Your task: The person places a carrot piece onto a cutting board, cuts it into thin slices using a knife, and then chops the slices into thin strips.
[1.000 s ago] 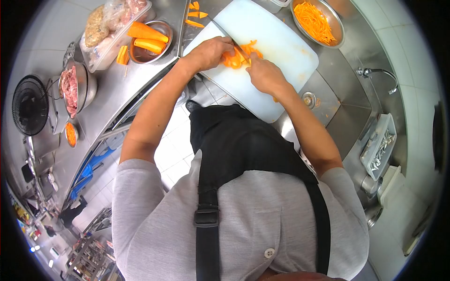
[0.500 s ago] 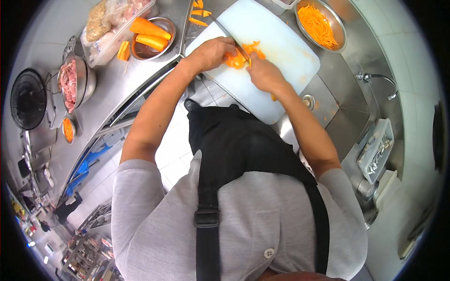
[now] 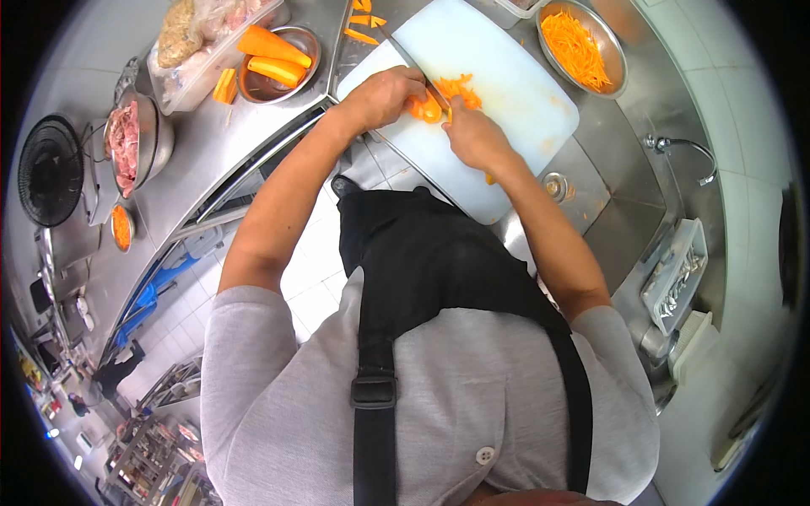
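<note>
On the white cutting board (image 3: 527,105), my left hand (image 3: 388,98) is closed, its fingertips pressing on orange carrot slices (image 3: 426,108). My right hand (image 3: 475,137) wraps round the handle of a kitchen knife (image 3: 409,57). The blade points away to the upper left and crosses the board between the held slices and a small heap of cut carrot strips (image 3: 460,88). A small orange piece shows beside my right wrist. My fingers partly hide the slices and the handle.
Left of the board, a metal bowl (image 3: 314,72) holds peeled carrot pieces, beside a plastic tub (image 3: 179,99) of bagged food. A bowl of carrot shreds (image 3: 582,51) stands at the upper right. Raw meat (image 3: 125,148) fills a bowl farther left. A tap (image 3: 688,143) is at right.
The knife and both hands stay in nearly the same place. The cut strips beside the blade lie slightly differently, and the whole view has shifted a little.
</note>
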